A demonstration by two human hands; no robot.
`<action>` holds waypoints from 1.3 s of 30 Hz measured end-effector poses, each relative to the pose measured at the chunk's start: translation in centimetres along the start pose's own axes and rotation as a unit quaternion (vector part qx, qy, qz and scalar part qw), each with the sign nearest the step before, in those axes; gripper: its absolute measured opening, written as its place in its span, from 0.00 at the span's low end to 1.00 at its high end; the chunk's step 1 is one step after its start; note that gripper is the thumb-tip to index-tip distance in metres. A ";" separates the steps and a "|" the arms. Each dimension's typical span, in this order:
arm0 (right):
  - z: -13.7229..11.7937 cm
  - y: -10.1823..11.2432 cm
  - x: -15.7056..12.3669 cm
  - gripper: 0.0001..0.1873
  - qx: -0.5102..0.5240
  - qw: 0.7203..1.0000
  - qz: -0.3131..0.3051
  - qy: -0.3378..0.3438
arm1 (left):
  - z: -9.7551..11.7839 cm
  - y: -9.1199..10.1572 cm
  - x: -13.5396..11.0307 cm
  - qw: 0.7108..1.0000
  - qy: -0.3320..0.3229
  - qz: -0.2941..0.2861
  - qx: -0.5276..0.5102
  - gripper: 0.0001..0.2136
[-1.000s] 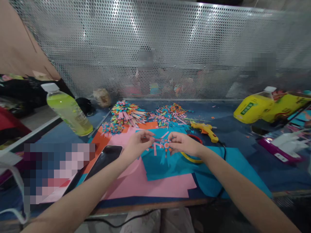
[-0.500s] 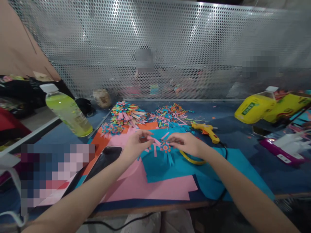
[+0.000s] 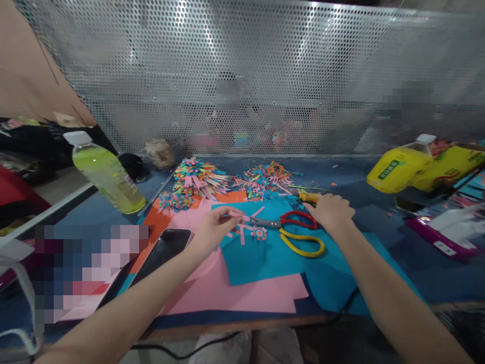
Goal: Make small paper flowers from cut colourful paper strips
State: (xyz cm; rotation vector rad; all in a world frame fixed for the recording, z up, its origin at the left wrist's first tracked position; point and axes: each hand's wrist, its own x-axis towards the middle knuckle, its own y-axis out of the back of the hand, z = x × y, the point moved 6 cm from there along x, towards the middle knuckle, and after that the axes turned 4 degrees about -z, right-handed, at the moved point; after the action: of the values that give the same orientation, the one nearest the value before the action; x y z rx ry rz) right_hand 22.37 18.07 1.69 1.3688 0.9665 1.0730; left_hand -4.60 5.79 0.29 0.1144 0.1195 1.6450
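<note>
Near the middle of the frame, the left hand (image 3: 217,230) has its thumb and finger pressed together on a thin pink strip (image 3: 240,216). To the right of the middle, the right hand (image 3: 333,210) is over the yellow glue gun (image 3: 308,196) with its fingers bent, and it hides the back of the gun, so I cannot tell if it has hold of it. Between the two hands lie the scissors (image 3: 275,224), with one red handle and one yellow handle spread apart, and their tips are close to the pink strip. A little round paper flower (image 3: 259,233), orange and pink and blue, sits just below the blades on a blue paper sheet (image 3: 246,268). Under that, at the bottom middle, is a big pink sheet (image 3: 227,298). Left of the middle, a black phone (image 3: 162,250) lies by the left arm. Above the left hand is a pile of bright paper flowers (image 3: 199,179), and right beside it is a messy heap of paper bits (image 3: 261,179). A bottle of green drink (image 3: 108,174) is at the left, and a yellow bottle (image 3: 396,169) is at the right.
</note>
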 end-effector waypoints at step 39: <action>-4.0 4.6 -7.8 0.15 0.175 0.800 0.369 0.440 | -0.3 0.5 0.3 0.992 -0.005 0.013 -0.123 0.13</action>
State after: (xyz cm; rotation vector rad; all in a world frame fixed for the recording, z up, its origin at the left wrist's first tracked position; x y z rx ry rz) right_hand 16.42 11.23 5.65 1.6084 1.3655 2.3591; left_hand -5.16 6.04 0.11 -0.0643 -0.0930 1.6722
